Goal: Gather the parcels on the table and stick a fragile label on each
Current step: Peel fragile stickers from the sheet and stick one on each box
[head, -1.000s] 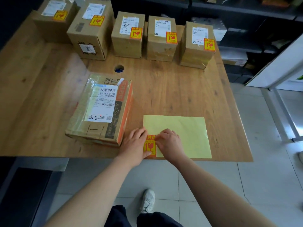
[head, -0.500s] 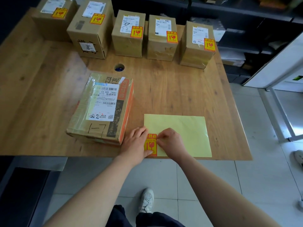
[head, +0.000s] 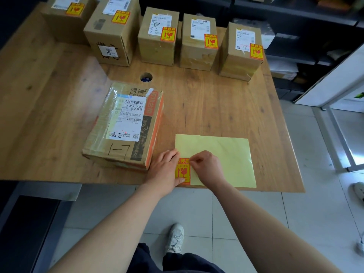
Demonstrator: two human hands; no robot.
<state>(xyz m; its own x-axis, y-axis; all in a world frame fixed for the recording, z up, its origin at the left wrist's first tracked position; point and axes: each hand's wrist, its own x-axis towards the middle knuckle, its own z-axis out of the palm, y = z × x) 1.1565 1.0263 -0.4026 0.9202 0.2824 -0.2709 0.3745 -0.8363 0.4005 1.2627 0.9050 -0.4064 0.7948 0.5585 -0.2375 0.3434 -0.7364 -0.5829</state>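
Note:
A flat, taped parcel (head: 126, 125) with a white shipping label lies near the table's front edge. Right of it lies a pale yellow backing sheet (head: 222, 154) with one red-and-yellow fragile label (head: 183, 171) at its lower left corner. My left hand (head: 164, 170) lies flat on the sheet's left edge, its thumb on the label's bottom. My right hand (head: 206, 168) pinches the label's upper right corner with its fingertips. Several upright parcels stand in a row at the back of the table, among them one (head: 157, 36) bearing a fragile label.
The wooden table (head: 216, 99) has a round cable hole (head: 146, 77) behind the flat parcel. Dark shelving (head: 295, 36) stands behind and to the right. A white frame (head: 334, 115) stands on the tiled floor at the right. My shoe (head: 175, 237) shows below.
My right hand's fingertips have shifted to the label's upper right corner. The view has moved slightly closer; the parcels have stayed in place.

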